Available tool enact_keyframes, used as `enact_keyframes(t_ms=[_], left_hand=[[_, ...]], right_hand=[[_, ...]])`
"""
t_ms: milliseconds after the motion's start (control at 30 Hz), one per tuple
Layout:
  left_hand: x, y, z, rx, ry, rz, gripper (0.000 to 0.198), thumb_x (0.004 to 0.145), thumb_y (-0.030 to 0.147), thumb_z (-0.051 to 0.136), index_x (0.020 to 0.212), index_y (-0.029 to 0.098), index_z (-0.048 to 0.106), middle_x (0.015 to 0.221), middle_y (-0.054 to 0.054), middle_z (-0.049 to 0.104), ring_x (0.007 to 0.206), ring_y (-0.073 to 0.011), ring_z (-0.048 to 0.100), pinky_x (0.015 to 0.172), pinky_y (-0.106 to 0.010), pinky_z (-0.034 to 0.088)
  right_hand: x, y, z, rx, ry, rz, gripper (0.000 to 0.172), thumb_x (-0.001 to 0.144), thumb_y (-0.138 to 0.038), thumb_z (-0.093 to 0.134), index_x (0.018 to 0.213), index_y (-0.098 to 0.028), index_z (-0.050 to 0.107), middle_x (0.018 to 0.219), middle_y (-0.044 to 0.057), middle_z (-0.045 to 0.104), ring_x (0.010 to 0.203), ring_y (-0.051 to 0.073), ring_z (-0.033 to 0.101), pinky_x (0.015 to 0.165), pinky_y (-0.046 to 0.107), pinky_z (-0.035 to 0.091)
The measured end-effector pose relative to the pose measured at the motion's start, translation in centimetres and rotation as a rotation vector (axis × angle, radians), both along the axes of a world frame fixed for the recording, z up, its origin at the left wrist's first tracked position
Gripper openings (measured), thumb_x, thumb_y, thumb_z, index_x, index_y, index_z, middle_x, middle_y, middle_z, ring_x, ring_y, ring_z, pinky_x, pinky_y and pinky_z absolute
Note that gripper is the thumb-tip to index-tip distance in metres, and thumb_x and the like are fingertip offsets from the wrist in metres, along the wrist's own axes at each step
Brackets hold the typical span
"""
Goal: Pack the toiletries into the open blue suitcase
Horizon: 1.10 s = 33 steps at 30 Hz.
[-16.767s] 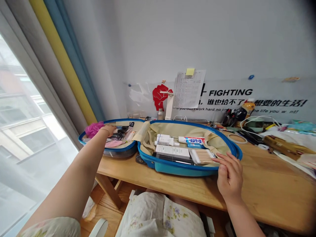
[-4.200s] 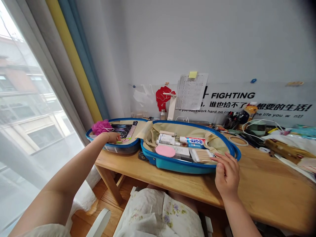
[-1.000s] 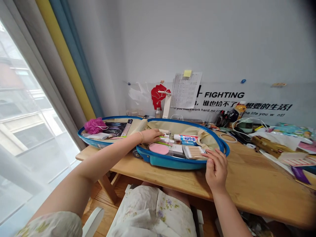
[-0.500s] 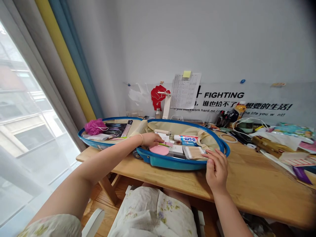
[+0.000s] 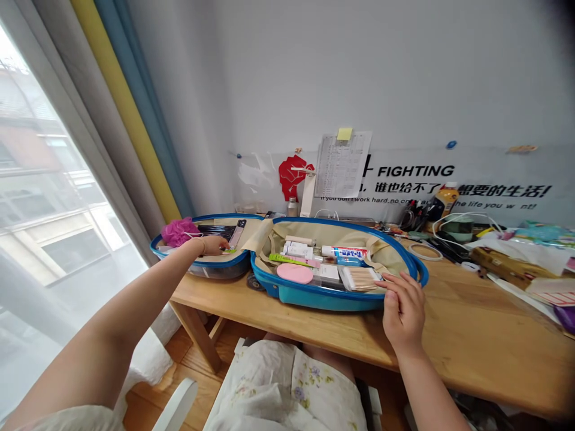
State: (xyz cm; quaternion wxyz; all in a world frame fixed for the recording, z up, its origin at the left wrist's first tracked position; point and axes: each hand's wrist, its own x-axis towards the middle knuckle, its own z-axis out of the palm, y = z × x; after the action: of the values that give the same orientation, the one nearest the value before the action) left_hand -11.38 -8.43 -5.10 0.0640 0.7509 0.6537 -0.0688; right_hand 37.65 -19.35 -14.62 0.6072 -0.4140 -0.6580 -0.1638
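Observation:
A small blue suitcase [image 5: 314, 296] lies open on the wooden desk [image 5: 471, 341], both halves lined in beige. My left hand [image 5: 212, 244] reaches into the left half [image 5: 215, 268], fingers curled over flat packets beside a dark comb pack [image 5: 216, 230] and a pink bath pouf [image 5: 178, 231]; what it grips is hidden. My right hand [image 5: 403, 311] rests open on the right half's front rim, next to a cotton swab box [image 5: 359, 278]. That half also holds a pink oval case [image 5: 294, 273], a green-and-pink strip [image 5: 293, 260], white tubes [image 5: 297, 249] and toothpaste [image 5: 345, 253].
Clutter covers the desk's right side: cables, a tape ring [image 5: 432, 252], a bottle [image 5: 444, 200], bags and papers [image 5: 521, 257]. A paper sheet [image 5: 342, 164] and lettering hang on the wall. A curtain and window stand at the left. My lap in floral cloth [image 5: 291, 389] is below.
My left hand left the green-and-pink strip in the right half and moved back over to the left half. My right hand stayed on the rim.

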Motion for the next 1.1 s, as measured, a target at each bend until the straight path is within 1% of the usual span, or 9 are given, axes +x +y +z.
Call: enact_keyframes(t_ms=[100, 233, 533, 667, 733, 800, 900, 967, 1100], left_hand=[[-1.4, -0.1, -1.2, -0.049, 0.045, 0.002, 0.046, 0.06, 0.028, 0.059, 0.105, 0.021, 0.07, 0.111, -0.008, 0.071, 0.102, -0.0266, 0.065, 0.093, -0.033, 0.048], [-2.2, 0.2, -1.5, -0.06, 0.08, 0.013, 0.041, 0.062, 0.031, 0.059, 0.1, 0.02, 0.069, 0.106, -0.01, 0.072, 0.099, -0.028, 0.065, 0.09, -0.035, 0.048], [-1.0, -1.1, -1.1, 0.003, 0.013, 0.018, 0.033, 0.075, 0.045, 0.05, 0.091, 0.02, 0.064, 0.091, -0.008, 0.071, 0.087, -0.0241, 0.064, 0.083, -0.033, 0.049], [0.2, -1.3, 0.1, 0.091, -0.049, 0.068, 0.043, 0.085, 0.053, 0.041, 0.098, 0.018, 0.062, 0.08, -0.007, 0.069, 0.075, -0.0228, 0.065, 0.074, -0.032, 0.05], [1.4, -1.1, 1.3, 0.172, -0.09, 0.074, 0.05, 0.092, 0.05, 0.027, 0.113, 0.017, 0.058, 0.082, -0.007, 0.068, 0.075, -0.0224, 0.065, 0.074, -0.032, 0.049], [3.3, -1.0, 2.6, 0.264, -0.135, 0.037, 0.054, 0.096, 0.043, 0.017, 0.128, 0.015, 0.05, 0.094, -0.009, 0.068, 0.086, -0.0233, 0.065, 0.079, -0.033, 0.049], [7.4, -1.0, 3.8, 0.338, -0.199, -0.112, 0.052, 0.097, 0.04, 0.02, 0.137, 0.018, 0.045, 0.119, -0.009, 0.062, 0.109, -0.0232, 0.059, 0.094, -0.032, 0.044], [10.5, -1.1, 3.7, 0.321, -0.229, -0.25, 0.048, 0.096, 0.04, 0.028, 0.136, 0.023, 0.049, 0.125, -0.006, 0.059, 0.114, -0.0213, 0.055, 0.099, -0.029, 0.04], [15.4, -1.1, 2.4, 0.214, -0.198, -0.569, 0.045, 0.095, 0.034, 0.037, 0.135, 0.024, 0.054, 0.116, -0.008, 0.061, 0.108, -0.0205, 0.058, 0.098, -0.029, 0.041]], right_hand=[[0.1, 0.0, -0.1, -0.003, -0.002, 0.001, 0.027, 0.093, -0.028, 0.041, 0.089, -0.021, 0.067, 0.098, 0.008, 0.068, 0.115, 0.028, 0.055, 0.1, 0.053, 0.04], [0.2, 0.0, -0.1, -0.025, -0.002, 0.002, 0.029, 0.094, -0.029, 0.04, 0.089, -0.022, 0.068, 0.098, 0.008, 0.068, 0.116, 0.028, 0.055, 0.101, 0.053, 0.04], [0.0, -0.1, 0.1, -0.012, 0.009, 0.005, 0.028, 0.094, -0.028, 0.041, 0.089, -0.021, 0.067, 0.099, 0.008, 0.068, 0.115, 0.027, 0.055, 0.099, 0.052, 0.04], [-0.1, -0.2, 0.2, 0.006, 0.009, 0.005, 0.028, 0.094, -0.028, 0.041, 0.088, -0.022, 0.067, 0.097, 0.008, 0.068, 0.114, 0.027, 0.055, 0.098, 0.051, 0.041], [-0.1, -0.2, 0.2, 0.008, 0.003, 0.006, 0.027, 0.093, -0.027, 0.041, 0.088, -0.022, 0.067, 0.097, 0.007, 0.068, 0.113, 0.027, 0.055, 0.098, 0.051, 0.041], [-0.1, -0.2, 0.2, 0.003, 0.002, 0.009, 0.027, 0.093, -0.027, 0.041, 0.088, -0.022, 0.067, 0.097, 0.007, 0.068, 0.113, 0.027, 0.055, 0.098, 0.052, 0.041], [-0.1, -0.2, 0.2, 0.0, 0.018, 0.012, 0.028, 0.093, -0.028, 0.041, 0.087, -0.022, 0.068, 0.096, 0.008, 0.068, 0.113, 0.027, 0.056, 0.099, 0.052, 0.041], [-0.1, -0.1, 0.2, -0.006, 0.022, 0.011, 0.029, 0.093, -0.029, 0.041, 0.086, -0.022, 0.068, 0.096, 0.008, 0.068, 0.114, 0.028, 0.056, 0.099, 0.052, 0.041], [-0.1, -0.2, 0.1, -0.016, 0.018, 0.01, 0.029, 0.094, -0.029, 0.041, 0.087, -0.021, 0.068, 0.097, 0.008, 0.068, 0.115, 0.028, 0.055, 0.1, 0.053, 0.04]])
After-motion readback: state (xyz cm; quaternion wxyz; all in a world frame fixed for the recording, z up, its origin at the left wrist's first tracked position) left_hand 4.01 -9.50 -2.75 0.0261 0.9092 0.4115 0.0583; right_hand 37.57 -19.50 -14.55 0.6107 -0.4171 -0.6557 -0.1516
